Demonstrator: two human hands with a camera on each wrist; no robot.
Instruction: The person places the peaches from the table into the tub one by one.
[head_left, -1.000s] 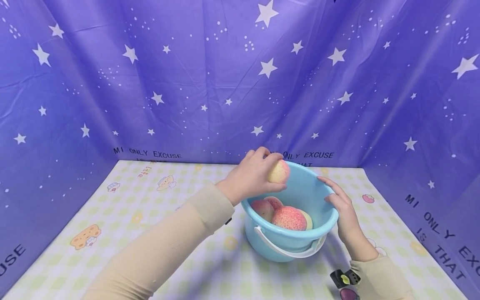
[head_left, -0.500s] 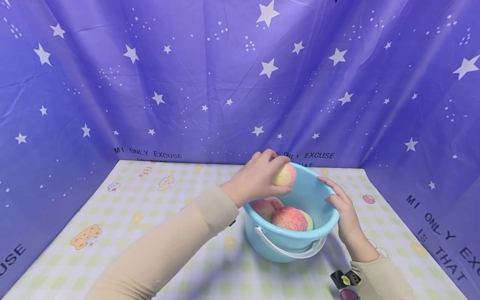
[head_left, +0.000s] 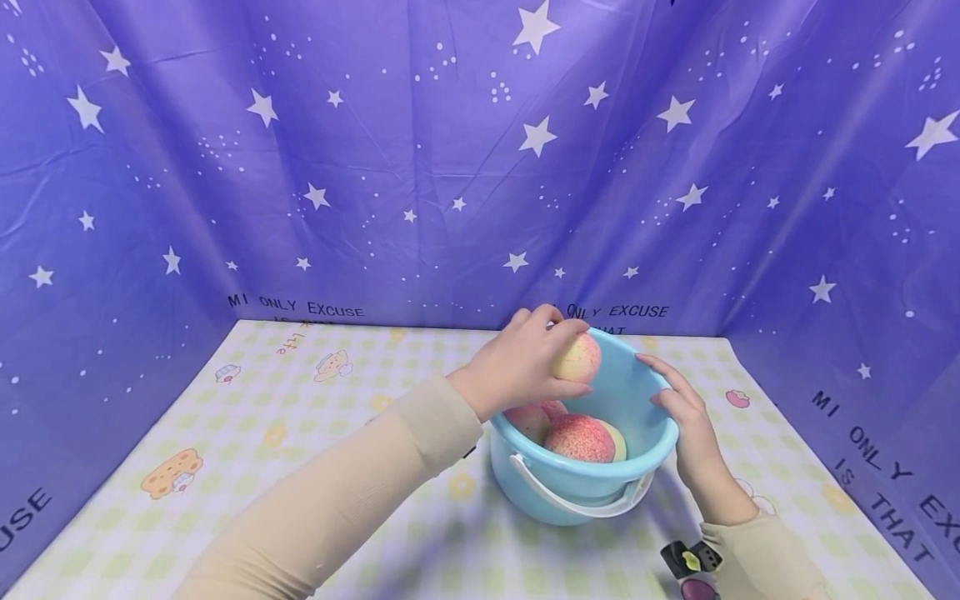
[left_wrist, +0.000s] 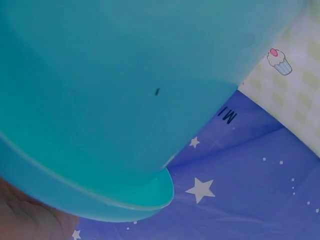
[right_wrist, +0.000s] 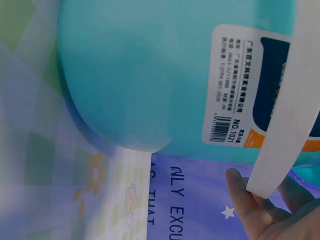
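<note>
My left hand [head_left: 525,360] grips a yellow and pink peach [head_left: 578,360] above the mouth of a light blue bucket [head_left: 577,492]. Inside the bucket, toward its near left, lie several fruits, among them a speckled red peach [head_left: 580,439]. On the bucket's right side my right hand [head_left: 692,429] rests with its fingers over the rim. In the right wrist view its fingers [right_wrist: 245,205] show beside the white handle [right_wrist: 280,125]. Only the bucket wall [left_wrist: 150,90] and part of the left hand [left_wrist: 35,215] appear in the left wrist view; the held peach is out of sight there.
The bucket stands on a table with a green and white checked cloth [head_left: 247,417]. Purple star-printed curtains [head_left: 420,167] enclose the back and sides. A black wrist camera [head_left: 690,558] sits by the right sleeve. A label [right_wrist: 230,85] is stuck on the bucket.
The left hand, still holding the peach, has moved slightly right and down over the bucket's opening. The right hand and the bucket have stayed almost in place.
</note>
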